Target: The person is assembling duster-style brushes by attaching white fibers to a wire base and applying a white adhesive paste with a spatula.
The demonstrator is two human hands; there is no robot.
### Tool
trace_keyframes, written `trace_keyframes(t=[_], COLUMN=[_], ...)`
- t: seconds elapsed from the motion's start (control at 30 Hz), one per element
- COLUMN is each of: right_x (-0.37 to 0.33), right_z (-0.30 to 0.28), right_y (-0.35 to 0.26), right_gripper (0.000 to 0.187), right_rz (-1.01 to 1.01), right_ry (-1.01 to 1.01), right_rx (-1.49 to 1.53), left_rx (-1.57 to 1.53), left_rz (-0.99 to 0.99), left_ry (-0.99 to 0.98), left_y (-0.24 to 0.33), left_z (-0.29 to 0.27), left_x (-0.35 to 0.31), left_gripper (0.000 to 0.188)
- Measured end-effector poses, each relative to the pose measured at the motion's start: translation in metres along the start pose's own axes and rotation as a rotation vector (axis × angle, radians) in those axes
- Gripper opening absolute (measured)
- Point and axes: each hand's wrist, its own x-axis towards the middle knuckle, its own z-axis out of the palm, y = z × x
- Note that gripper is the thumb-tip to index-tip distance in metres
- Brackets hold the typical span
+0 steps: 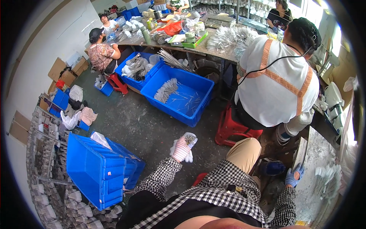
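Note:
My left hand, in a pink-and-white striped glove, is out over the dark floor. Its fingers are closed round a pale bundle with grey-brown bits at its end; I cannot make out exactly what it is. White cloth-like material hangs beside that hand. My right hand, in a blue glove, rests at the near edge of a worn grey workbench, fingers stretched out and skin showing through the glove. Farther right on that bench lies a pile of thin white-and-grey pieces, fanned like brushes.
A blue bin ahead holds a bundle of thin pale pieces. Stacked blue bins stand at left beside racks of brushes. A person in a white shirt sits on a red stool. Several people work round a cluttered table.

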Motion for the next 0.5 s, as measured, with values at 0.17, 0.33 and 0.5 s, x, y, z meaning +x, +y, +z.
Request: trace_keyframes(t=[0.17, 0.33, 0.5], right_x=[0.000, -0.003, -0.002], right_z=[-0.011, -0.011, -0.015], right_y=[-0.012, -0.012, -0.016], right_gripper=[0.083, 0.083, 0.082], right_rz=[0.027, 0.035, 0.046], right_ry=[-0.032, -0.020, -0.021], right_rx=[0.000, -0.017, -0.020], left_rx=[0.090, -0.020, -0.067], left_rz=[-0.147, -0.097, -0.117], left_ry=[-0.035, -0.096, -0.174], left_y=[0.019, 0.027, 0.027], left_z=[0.001, 0.019, 0.032], left_x=[0.007, 0.022, 0.029], left_gripper=[0.021, 0.023, 0.022])
